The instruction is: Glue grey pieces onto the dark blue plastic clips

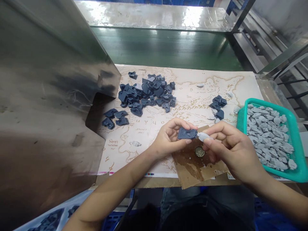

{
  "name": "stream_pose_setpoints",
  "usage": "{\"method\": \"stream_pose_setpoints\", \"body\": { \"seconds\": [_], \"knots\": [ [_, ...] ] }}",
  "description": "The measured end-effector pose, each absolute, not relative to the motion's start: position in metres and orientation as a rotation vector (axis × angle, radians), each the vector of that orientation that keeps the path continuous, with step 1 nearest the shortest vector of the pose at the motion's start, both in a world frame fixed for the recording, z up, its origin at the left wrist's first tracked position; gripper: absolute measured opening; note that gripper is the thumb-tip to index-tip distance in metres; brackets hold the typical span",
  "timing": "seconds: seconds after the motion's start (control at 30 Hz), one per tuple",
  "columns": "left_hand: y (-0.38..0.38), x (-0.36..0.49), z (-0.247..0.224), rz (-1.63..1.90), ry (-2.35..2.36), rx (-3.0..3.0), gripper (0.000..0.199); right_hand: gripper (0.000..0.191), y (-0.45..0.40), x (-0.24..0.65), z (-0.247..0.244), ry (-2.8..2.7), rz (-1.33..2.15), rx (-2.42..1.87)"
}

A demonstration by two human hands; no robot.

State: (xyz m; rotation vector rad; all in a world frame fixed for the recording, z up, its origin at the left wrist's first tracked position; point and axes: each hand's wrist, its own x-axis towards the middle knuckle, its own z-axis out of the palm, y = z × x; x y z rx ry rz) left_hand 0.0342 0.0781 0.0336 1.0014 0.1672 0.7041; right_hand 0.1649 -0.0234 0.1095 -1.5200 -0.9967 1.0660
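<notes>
Between thumb and fingers, my left hand (172, 136) pinches a dark blue-grey plastic part (186, 133), its recessed side facing up. My right hand (227, 146) grips a small light grey plastic piece (203, 136) by its outer end. The two pieces meet end to end; whether they are joined I cannot tell. Below them lies a brown board (192, 166) with a small round metal dish (199, 151) on it. A large pile of dark blue-grey parts (146, 91) sits beyond my left hand, and a smaller group (218, 104) lies beyond my right.
A teal basket (297, 144) full of light grey pieces (269, 134) stands at the right. A tall metal panel (48, 96) closes off the left side. Across the back runs a green conveyor belt (168, 46). One loose grey piece (135, 143) lies on the map-printed sheet (149, 128).
</notes>
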Motion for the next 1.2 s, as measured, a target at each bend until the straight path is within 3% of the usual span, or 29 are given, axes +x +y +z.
{"method": "stream_pose_setpoints", "body": {
  "seconds": [0.37, 0.83, 1.2],
  "knots": [
    [0.079, 0.034, 0.029, 0.834, 0.06, 1.206, 0.019, 0.031, -0.024, 0.166, 0.11, -0.94, 1.129, -1.555],
    [0.09, 0.031, 0.032, 0.995, -0.02, 1.726, 0.011, 0.034, -0.015, 0.186, 0.127, -1.004, 1.488, -1.652],
    [0.086, 0.031, 0.036, 0.712, 0.236, 1.037, 0.029, 0.043, -0.022, 0.184, 0.114, -0.842, 1.428, -1.519]
  ]
}}
